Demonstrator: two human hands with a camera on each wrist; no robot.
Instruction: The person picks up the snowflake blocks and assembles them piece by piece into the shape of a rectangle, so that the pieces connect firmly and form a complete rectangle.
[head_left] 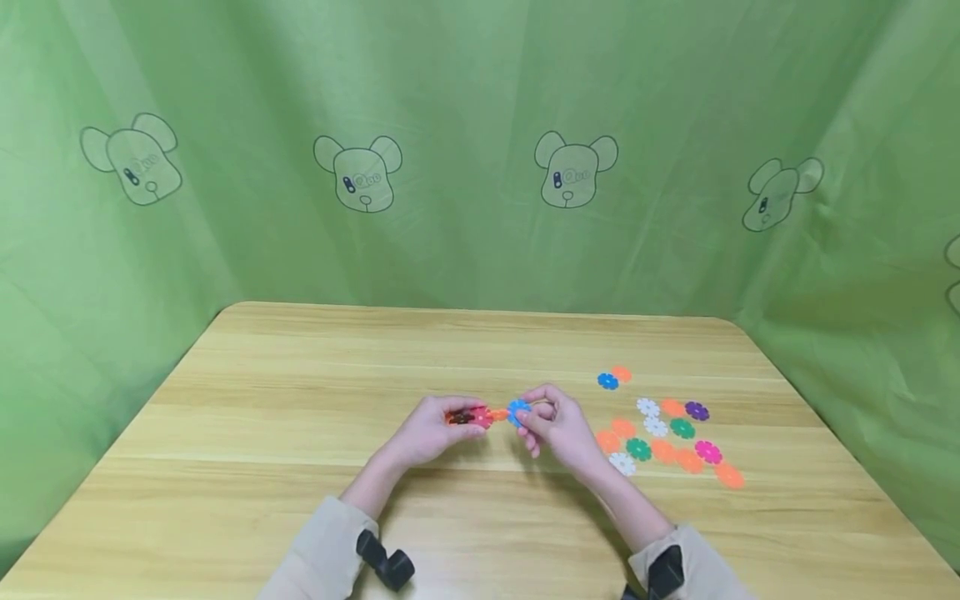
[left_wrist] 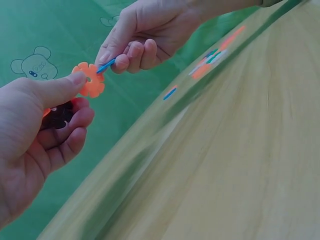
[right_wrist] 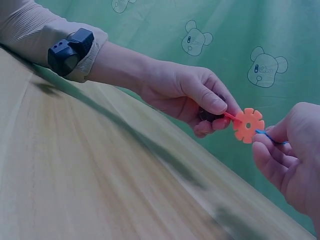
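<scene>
Over the middle of the table, my left hand [head_left: 431, 429] grips a short chain of joined snowflake discs. A dark disc [left_wrist: 59, 116] sits within its fingers, and a pinkish-red disc [head_left: 481, 417] shows between thumb and fingers. An orange disc [right_wrist: 248, 125] juts out from the chain's right end, its notched rim facing the wrist cameras. My right hand [head_left: 557, 425] pinches a blue disc [head_left: 518, 412] between thumb and index finger. The blue disc stands crosswise to the orange one, its edge right at the orange rim. Part of the chain is hidden by the left fingers.
On the right of the wooden table [head_left: 262, 375] lie several loose discs, among them a purple disc [head_left: 697, 411], a green disc [head_left: 638, 449], a pink disc [head_left: 708, 452] and a white disc [head_left: 622, 463]. A blue disc [head_left: 607, 381] lies farther back. Green cloth [head_left: 465, 250] hangs around the table.
</scene>
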